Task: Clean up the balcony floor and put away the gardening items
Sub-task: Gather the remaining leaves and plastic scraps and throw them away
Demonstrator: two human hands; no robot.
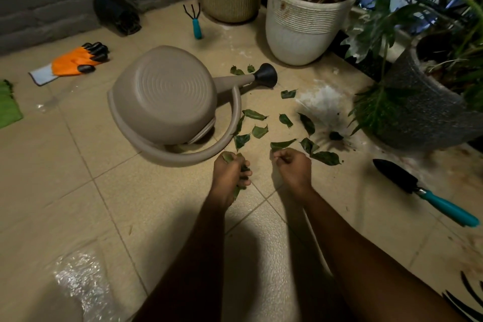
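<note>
Your left grip (231, 174) is clenched round a wad of leaves (228, 157), low over the tiled floor (104, 204). Just to its right, your right grip (294, 167) has its fingers curled, and whether they pinch anything cannot be told. Across the floor, left to right, lie an orange glove (75, 61), a tipped can (167, 97) with its base toward you, a small rake (196, 23) farther back, the loose leaves (326, 157) and a trowel (423, 191). The nearest leaf (282, 144) lies just beyond your right knuckles, its long axis running left to right. The rest fan away ahead and rightward, toward the grey pot (423, 112). The right grip looks the nearer for the next pickup, since the left is full.
</note>
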